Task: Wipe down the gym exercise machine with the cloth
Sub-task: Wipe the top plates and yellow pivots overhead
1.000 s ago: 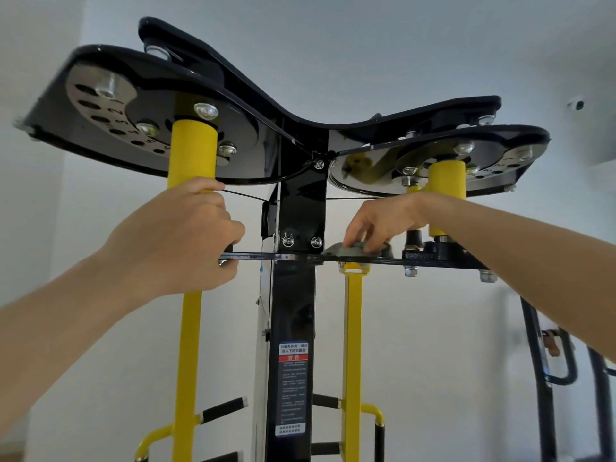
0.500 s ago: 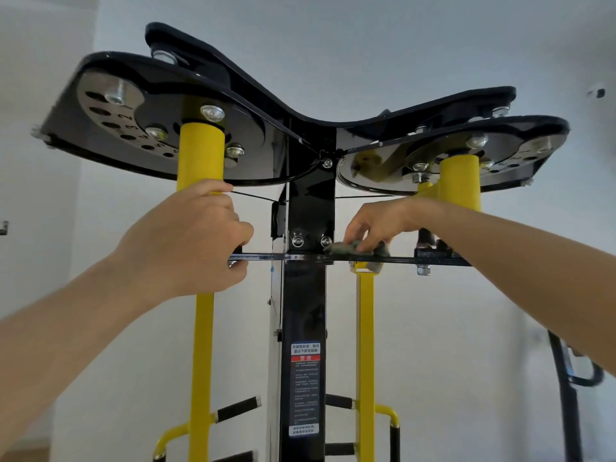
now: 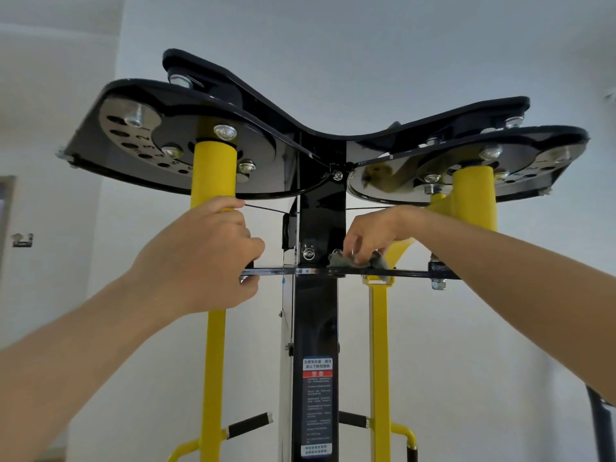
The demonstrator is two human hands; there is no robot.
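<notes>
Your right hand (image 3: 370, 235) sits just right of centre in the frame, fingers bent down and bunched on a crumpled grey-green cloth (image 3: 346, 260), pinning it onto the top of a thin black crossbar (image 3: 410, 273). The cloth lies on that bar directly beside the black central column (image 3: 316, 328) of the gym exercise machine (image 3: 320, 155), next to a silver bolt (image 3: 309, 253); a corner of it hangs over the bar's front edge.

Your left hand (image 3: 200, 258), left of centre, is wrapped around the left yellow post (image 3: 213, 175), fingers curled round it at the level of the crossbar's left end. A thin black cable (image 3: 266, 210) runs from just above your knuckles to the column.

Further out, a right yellow post (image 3: 473, 201) rises behind your right forearm, and a flat yellow bar (image 3: 380, 345) hangs below the crossbar under the cloth. Both posts meet glossy black plates across the upper frame; the left one carries a silver numbered disc (image 3: 133, 138) with a row of holes. A warning label (image 3: 317, 405) with a red band sits low on the column, and black foam grips (image 3: 248, 425) stick out near the bottom edge.
</notes>
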